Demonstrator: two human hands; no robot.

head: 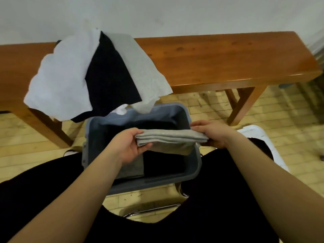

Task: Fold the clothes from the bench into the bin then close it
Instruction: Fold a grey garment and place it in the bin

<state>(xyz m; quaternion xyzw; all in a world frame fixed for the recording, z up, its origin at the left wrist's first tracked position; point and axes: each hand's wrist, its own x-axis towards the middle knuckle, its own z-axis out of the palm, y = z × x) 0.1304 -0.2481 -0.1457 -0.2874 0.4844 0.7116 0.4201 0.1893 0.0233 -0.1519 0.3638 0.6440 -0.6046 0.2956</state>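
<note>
Risk here: the folded gray cloth [168, 139] could sag open in the middle and land crooked in the bin [192, 165] just below both hands. Left hand [129, 146] pinches one end, fingers curled under; right hand [213, 134] clamps the other end. Beyond the hands, unfolded clothes [91, 74] wait on the tabletop [228, 62].
</note>
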